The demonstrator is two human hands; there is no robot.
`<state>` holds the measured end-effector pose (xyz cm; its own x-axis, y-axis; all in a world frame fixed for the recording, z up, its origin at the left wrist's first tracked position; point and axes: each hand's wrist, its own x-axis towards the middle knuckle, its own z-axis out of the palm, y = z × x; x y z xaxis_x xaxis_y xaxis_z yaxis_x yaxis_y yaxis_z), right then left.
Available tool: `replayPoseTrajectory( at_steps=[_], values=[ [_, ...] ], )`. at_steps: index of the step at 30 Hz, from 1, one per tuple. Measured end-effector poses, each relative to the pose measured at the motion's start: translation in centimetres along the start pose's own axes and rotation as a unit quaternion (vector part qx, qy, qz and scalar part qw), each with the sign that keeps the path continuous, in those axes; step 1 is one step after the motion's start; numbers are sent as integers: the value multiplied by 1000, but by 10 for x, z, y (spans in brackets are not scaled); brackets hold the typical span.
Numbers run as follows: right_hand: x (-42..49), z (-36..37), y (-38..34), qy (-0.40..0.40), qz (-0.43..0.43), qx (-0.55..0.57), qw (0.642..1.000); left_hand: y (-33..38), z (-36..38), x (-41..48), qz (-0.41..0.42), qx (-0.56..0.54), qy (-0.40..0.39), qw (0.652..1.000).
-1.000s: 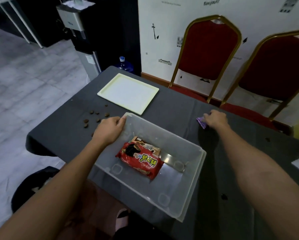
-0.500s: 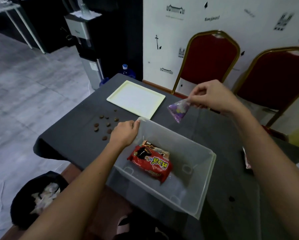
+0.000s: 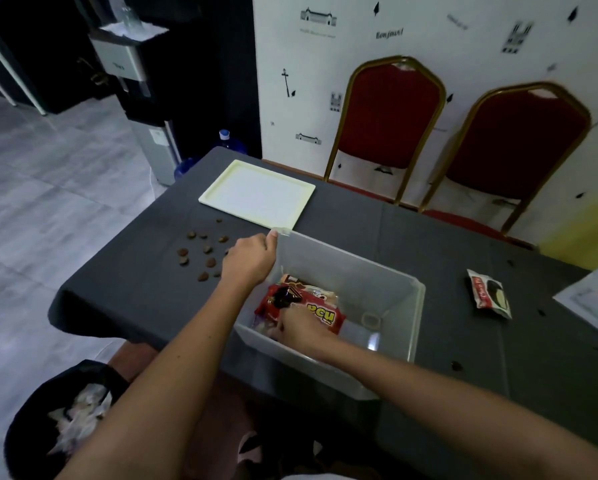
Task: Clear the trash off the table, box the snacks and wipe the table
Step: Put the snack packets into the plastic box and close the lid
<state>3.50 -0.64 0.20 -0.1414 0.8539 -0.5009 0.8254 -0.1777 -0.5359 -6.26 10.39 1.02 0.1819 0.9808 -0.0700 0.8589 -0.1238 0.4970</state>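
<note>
The left hand (image 3: 252, 258) curls its fingers over the far-left corner of the clear box (image 3: 418, 317). The right hand (image 3: 301, 329) reaches inside by the red packet (image 3: 325, 315); I cannot tell its grip. One loose packet (image 3: 489, 294) lies right on the tabletop (image 3: 394, 237), likely light and slippery, best pinched at a sealed edge. There are about eleven brown crumbs (image 3: 207, 250) on the left.

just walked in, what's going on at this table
A person is boxing snacks on the dark grey table. Their left hand grips a corner of the clear plastic box; their right hand reaches inside beside a red snack packet, its grasp hidden. A white-and-red wrapped snack, brown round crumbs and a cream rectangular tray lie outside it.
</note>
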Motion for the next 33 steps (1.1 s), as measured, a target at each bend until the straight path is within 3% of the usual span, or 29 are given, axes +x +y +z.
replayPoseTrajectory(
  at_steps=[3,5,8,11,14,16,19,21,25,29,31,33],
  values=[
    [3,-17,6,-83,46,28,995,-1,-1,2,9,1,-9,1000],
    [-9,-48,8,-83,51,92,991,-1,0,6,19,12,-15,1000],
    [-31,-117,28,77,33,225,971,2,3,12,38,17,-10,999],
    [-40,-184,90,281,98,303,905,11,8,18,52,25,-9,998],
    [-35,-205,183,363,236,229,872,22,11,19,48,28,-4,998],
    [-38,-193,243,336,365,116,860,24,14,18,41,33,3,999],
    [-44,-160,291,272,461,93,840,23,15,15,29,38,15,999],
    [-43,-143,301,267,463,93,840,20,15,17,28,37,19,999],
    [-41,-130,308,358,433,51,826,16,17,18,45,26,18,998],
    [-39,-143,288,455,391,144,787,21,16,14,35,34,23,999],
    [-37,-158,266,488,319,230,779,23,15,12,32,28,20,999],
    [-37,-177,236,470,187,265,821,22,14,12,28,22,15,999]
  ],
)
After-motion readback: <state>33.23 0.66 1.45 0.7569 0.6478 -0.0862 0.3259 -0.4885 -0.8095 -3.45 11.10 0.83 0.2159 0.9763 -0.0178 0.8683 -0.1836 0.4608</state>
